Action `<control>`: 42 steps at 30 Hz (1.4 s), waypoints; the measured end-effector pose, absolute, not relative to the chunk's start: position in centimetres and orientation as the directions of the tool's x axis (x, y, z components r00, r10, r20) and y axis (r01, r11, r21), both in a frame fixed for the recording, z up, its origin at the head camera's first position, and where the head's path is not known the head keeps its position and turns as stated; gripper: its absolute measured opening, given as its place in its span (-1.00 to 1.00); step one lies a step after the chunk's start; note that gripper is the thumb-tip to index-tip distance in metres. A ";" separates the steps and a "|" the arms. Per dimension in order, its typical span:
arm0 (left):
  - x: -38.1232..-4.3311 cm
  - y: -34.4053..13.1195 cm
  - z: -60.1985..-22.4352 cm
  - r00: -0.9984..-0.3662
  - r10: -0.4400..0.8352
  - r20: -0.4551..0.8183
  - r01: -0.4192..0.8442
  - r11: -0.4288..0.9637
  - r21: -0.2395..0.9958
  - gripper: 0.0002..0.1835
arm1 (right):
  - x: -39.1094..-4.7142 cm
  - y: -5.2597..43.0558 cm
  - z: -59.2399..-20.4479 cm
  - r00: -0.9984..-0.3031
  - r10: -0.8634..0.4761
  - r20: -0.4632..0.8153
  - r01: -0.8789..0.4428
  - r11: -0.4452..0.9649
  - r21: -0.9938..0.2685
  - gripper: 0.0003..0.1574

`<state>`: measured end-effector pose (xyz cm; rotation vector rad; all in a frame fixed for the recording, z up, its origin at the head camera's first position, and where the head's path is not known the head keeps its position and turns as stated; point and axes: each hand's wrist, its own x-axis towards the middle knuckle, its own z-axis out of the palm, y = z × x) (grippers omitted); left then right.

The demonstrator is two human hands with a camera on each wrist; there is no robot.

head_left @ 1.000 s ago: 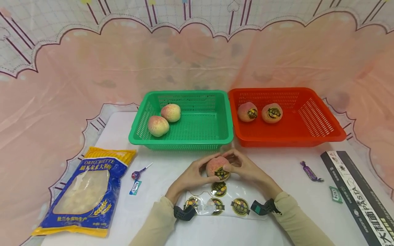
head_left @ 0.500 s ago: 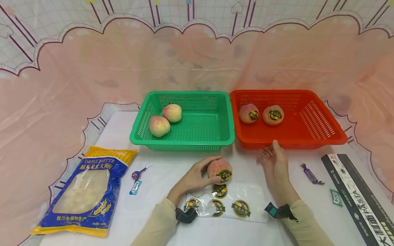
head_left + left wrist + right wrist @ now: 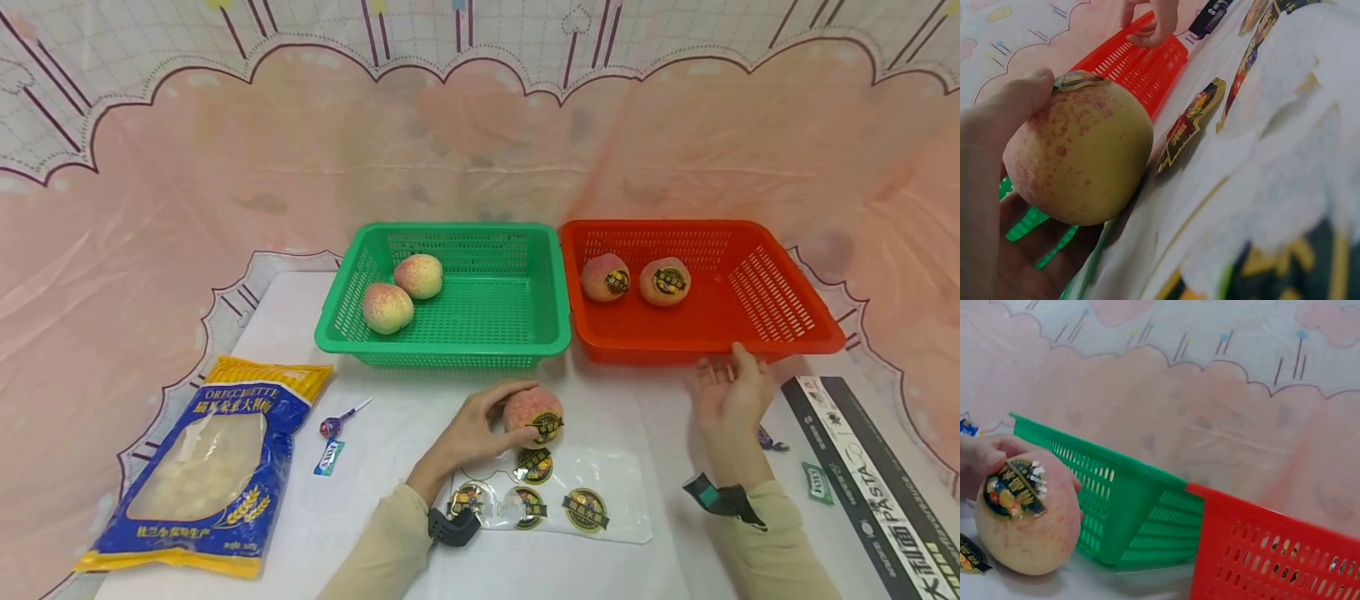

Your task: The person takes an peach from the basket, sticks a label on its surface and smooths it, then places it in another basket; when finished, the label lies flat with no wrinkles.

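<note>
My left hand (image 3: 480,429) holds a pinkish peach (image 3: 528,408) just above the table, over the far edge of a clear sticker sheet (image 3: 626,492). A black and gold round sticker (image 3: 1015,487) is on the peach, and the thumb lies at its edge. In the left wrist view the fingers curl around the yellow, speckled side of the peach (image 3: 1085,156). My right hand (image 3: 735,400) is off to the right, fingers loosely bent with nothing in them, in front of the red basket (image 3: 712,343). Several round stickers remain on the sheet.
Two bare peaches (image 3: 387,308) lie in the green basket (image 3: 442,348); two stickered peaches (image 3: 665,282) lie in the red one. An orecchiette bag (image 3: 202,467), a lollipop (image 3: 331,427) and a small mint packet (image 3: 328,457) are left. A pasta box (image 3: 877,475) stands right.
My right hand has let go of the peach and moved right, now partly covering the purple wrapped candy. The left hand still holds the peach in nearly the same place.
</note>
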<state>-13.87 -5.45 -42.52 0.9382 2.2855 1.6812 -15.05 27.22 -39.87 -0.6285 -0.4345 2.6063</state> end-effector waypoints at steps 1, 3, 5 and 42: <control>-13.9 -5.5 -42.5 -0.795 0.550 0.254 0.404 0.168 0.899 -0.38 | -15.1 27.2 -39.8 -0.805 0.480 -0.349 -0.334 -0.853 -0.402 -0.44; -13.9 -5.5 -42.4 -0.804 0.521 0.288 0.419 0.153 0.895 -0.39 | -15.2 27.2 -39.6 -0.798 0.501 -0.336 -0.348 -0.837 -0.422 -0.45; -14.0 -5.6 -42.3 -0.807 0.497 0.319 0.436 0.136 0.890 -0.40 | -15.3 27.2 -39.5 -0.792 0.513 -0.331 -0.358 -0.829 -0.430 -0.49; -16.7 4.8 -34.1 -0.904 0.267 0.334 0.323 -0.086 0.943 -0.44 | -15.2 27.6 -39.5 -0.838 0.456 -0.300 -0.329 -0.860 -0.389 -0.54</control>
